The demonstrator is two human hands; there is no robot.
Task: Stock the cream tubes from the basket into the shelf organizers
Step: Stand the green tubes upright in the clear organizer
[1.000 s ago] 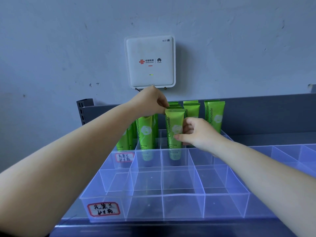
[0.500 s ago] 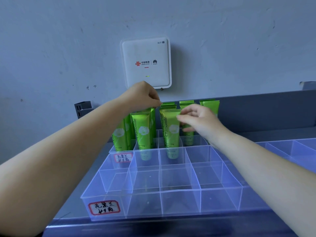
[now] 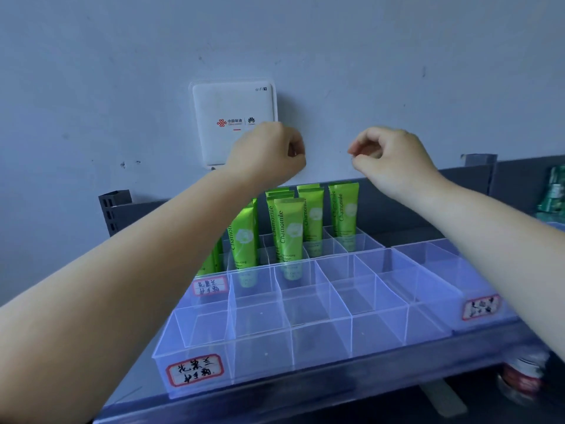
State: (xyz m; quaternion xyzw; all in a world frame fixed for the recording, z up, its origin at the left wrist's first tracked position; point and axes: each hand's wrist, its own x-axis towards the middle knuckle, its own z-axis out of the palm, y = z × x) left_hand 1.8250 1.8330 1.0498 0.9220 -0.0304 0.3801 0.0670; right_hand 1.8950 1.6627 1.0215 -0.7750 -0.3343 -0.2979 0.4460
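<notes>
Several green Chamomile cream tubes (image 3: pixel 289 231) stand upright in the back rows of a clear plastic organizer (image 3: pixel 305 325) on the shelf. My left hand (image 3: pixel 266 151) hovers above the tubes in front of the wall, its fingers curled and holding nothing. My right hand (image 3: pixel 388 157) is raised at the same height to the right, fingers curled with the thumb near the fingertips, also holding nothing. Neither hand touches a tube. My left forearm hides the leftmost tubes. The basket is out of view.
A second clear organizer (image 3: pixel 428 270) with a red-framed label sits to the right. A white WiFi box (image 3: pixel 226 111) hangs on the wall behind my left hand. Green packets (image 3: pixel 555 191) lie at the far right, and a jar (image 3: pixel 522 377) stands below the grey shelf edge (image 3: pixel 397 365).
Both hands let go of the front tube and rose above the tubes, moving apart. The tube now stands in its compartment. The camera tilted down and left.
</notes>
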